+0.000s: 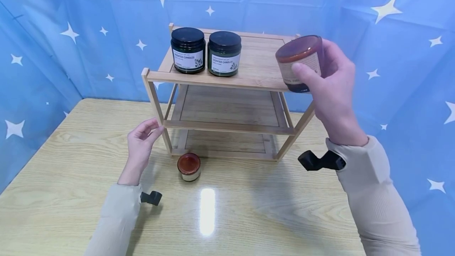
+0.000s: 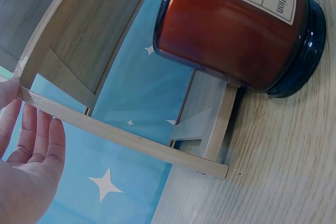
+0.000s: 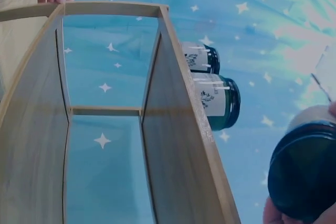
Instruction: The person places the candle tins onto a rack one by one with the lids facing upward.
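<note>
My right hand (image 1: pixel 335 80) grips an amber candle jar (image 1: pixel 300 62) with a cream label, held tilted over the right end of a wooden shelf rack's top (image 1: pixel 259 64). Its dark round end (image 3: pixel 304 171) faces the right wrist camera. At the rack's left front post (image 2: pixel 121 132), my left hand (image 1: pixel 143 137) pinches the wood between thumb and fingers. Two dark green scented candle jars, one at the left (image 1: pixel 188 50) and one beside it (image 1: pixel 224 53), stand upright on the top shelf with black lids. Another amber candle jar (image 1: pixel 189 167) sits on the table before the rack.
The rack's middle shelf (image 1: pixel 227 106) and bottom shelf (image 1: pixel 227 141) lie below the top. A pale wooden table (image 1: pixel 241 208) carries the rack. Behind hangs a blue cloth (image 1: pixel 117 19) with white stars. Black mounts, left (image 1: pixel 152 198) and right (image 1: pixel 321 160), project from the sleeves.
</note>
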Demonstrator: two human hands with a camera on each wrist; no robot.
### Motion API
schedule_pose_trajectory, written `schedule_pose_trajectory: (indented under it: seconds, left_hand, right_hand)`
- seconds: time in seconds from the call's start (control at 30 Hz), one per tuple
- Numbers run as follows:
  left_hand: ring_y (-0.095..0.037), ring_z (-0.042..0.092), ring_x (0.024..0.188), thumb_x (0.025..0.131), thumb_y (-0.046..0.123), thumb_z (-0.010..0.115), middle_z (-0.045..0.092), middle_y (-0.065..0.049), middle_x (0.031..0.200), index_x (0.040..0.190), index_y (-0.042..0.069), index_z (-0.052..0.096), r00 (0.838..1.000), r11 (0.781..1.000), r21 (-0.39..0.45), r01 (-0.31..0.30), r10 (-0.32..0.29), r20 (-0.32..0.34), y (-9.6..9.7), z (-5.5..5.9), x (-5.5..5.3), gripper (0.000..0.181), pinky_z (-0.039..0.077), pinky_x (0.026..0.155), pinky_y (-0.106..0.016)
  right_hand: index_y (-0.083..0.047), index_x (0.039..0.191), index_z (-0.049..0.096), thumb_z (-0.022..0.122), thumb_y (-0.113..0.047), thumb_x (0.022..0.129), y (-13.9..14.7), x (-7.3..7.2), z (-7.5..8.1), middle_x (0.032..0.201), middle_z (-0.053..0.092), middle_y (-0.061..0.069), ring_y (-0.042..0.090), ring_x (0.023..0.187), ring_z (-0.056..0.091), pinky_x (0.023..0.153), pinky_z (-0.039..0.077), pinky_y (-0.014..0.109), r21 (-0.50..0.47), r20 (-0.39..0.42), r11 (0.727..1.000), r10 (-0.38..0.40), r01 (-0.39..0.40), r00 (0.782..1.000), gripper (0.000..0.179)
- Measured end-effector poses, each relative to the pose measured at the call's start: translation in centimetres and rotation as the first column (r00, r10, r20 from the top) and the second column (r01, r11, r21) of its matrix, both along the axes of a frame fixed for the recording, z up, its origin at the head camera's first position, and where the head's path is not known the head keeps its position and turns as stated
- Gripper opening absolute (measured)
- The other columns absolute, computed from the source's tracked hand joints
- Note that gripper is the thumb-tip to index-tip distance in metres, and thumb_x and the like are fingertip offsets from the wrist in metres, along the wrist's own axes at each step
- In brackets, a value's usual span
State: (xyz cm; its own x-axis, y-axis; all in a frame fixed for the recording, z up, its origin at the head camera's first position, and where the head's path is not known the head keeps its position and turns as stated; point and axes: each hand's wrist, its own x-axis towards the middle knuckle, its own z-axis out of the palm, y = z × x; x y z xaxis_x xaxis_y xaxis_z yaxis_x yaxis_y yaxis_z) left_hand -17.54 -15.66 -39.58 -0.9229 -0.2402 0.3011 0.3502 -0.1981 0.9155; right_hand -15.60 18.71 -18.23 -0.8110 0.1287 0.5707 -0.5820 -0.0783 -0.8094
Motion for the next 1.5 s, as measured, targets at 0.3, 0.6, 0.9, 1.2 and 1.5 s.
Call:
schedule_pose_trajectory:
  seconds: [0.3, 0.6, 0.9, 1.2, 1.5]
  left_hand:
    - [-0.008, 0.063, 0.085, 0.082, -0.013, 0.062, 0.067, 0.005, 0.086, 0.094, 0.013, 0.071, 1.000, 1.000, -0.011, -0.005, 0.005, -0.002, 0.0, 0.0, 0.0, 0.030, 0.052, 0.081, -0.018]
    - [-0.007, 0.063, 0.085, 0.082, -0.013, 0.062, 0.067, 0.005, 0.086, 0.094, 0.015, 0.071, 1.000, 1.000, -0.019, -0.005, 0.005, -0.009, -0.1, -0.1, -0.1, 0.032, 0.052, 0.080, -0.018]
    - [-0.008, 0.063, 0.086, 0.082, -0.013, 0.062, 0.067, 0.005, 0.087, 0.094, 0.015, 0.072, 1.000, 1.000, -0.009, 0.003, -0.003, -0.006, -0.1, -0.2, -0.1, 0.032, 0.053, 0.080, -0.019]
    - [-0.008, 0.063, 0.085, 0.082, -0.013, 0.062, 0.067, 0.005, 0.086, 0.093, 0.014, 0.071, 1.000, 1.000, -0.013, 0.004, -0.004, -0.010, 0.0, 0.1, -0.1, 0.031, 0.052, 0.080, -0.018]
    - [-0.008, 0.063, 0.085, 0.083, -0.012, 0.062, 0.067, 0.005, 0.087, 0.094, 0.014, 0.071, 1.000, 1.000, -0.020, 0.003, -0.003, -0.006, -0.1, 0.0, -0.1, 0.030, 0.052, 0.080, -0.018]
  right_hand:
    - [-0.003, 0.108, 0.064, 0.068, 0.011, 0.070, -0.5, -0.7, 0.5, 0.099, 0.065, 0.012, 0.021, 0.094, 0.061, 0.061, 0.052, 0.022, 0.025, 0.006, 0.998, 0.062, -0.062, 0.998, 0.041]
    - [-0.007, 0.101, 0.056, 0.076, 0.008, 0.065, -0.8, -1.4, 0.7, 0.094, 0.059, 0.011, 0.020, 0.072, 0.057, 0.056, 0.051, 0.024, 0.057, 0.055, 0.997, -0.064, 0.061, 0.996, 0.044]
    - [-0.005, 0.104, 0.063, 0.079, 0.009, 0.063, -0.7, -2.1, 0.8, 0.093, 0.058, 0.011, 0.020, 0.076, 0.057, 0.064, 0.054, 0.023, 0.072, 0.085, 0.996, -0.052, 0.046, 0.995, 0.045]
    - [-0.005, 0.100, 0.054, 0.079, 0.011, 0.061, -1.1, -2.5, 1.0, 0.098, 0.058, 0.011, 0.020, 0.084, 0.058, 0.072, 0.053, 0.024, 0.001, 0.109, 0.997, -0.075, 0.076, 0.991, 0.049]
    - [-0.006, 0.101, 0.061, 0.082, 0.006, 0.060, -1.1, -2.6, 0.8, 0.094, 0.060, 0.008, 0.017, 0.077, 0.055, 0.064, 0.046, 0.023, 0.063, 0.062, 0.992, -0.117, 0.113, 0.991, 0.047]
